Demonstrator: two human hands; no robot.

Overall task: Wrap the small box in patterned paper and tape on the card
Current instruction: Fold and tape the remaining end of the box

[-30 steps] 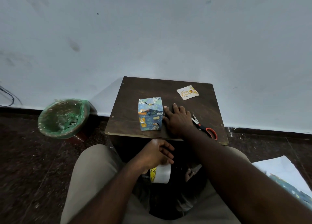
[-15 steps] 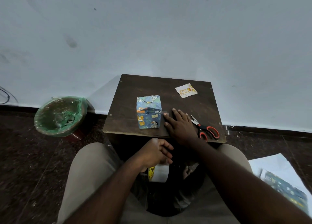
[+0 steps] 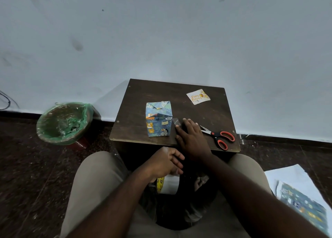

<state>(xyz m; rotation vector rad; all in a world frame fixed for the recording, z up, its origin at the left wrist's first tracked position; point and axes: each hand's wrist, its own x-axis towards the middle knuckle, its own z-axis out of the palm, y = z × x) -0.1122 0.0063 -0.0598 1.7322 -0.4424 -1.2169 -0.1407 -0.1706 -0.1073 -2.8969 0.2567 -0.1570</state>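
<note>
The small box [image 3: 158,120], wrapped in blue animal-print paper, stands upright on the dark wooden table [image 3: 138,101]. A clear strip of tape [image 3: 176,121] lies on the table just right of it. My right hand [image 3: 191,136] rests flat on the table with straight fingers, fingertips at the tape strip. Below the table's front edge my left hand [image 3: 166,162] holds the tape roll [image 3: 168,184] with curled fingers. The birthday card [image 3: 198,96] lies at the table's far right corner.
Orange-handled scissors [image 3: 218,136] lie right of my right hand near the table's front edge. A bin with a green liner [image 3: 62,122] stands on the floor at the left. Spare wrapping paper [image 3: 303,200] lies on the floor at the right. A wall is directly behind.
My right hand has slid slightly toward me and to the right, away from the box, uncovering the tape strip on the table. My left hand stays on the tape roll.
</note>
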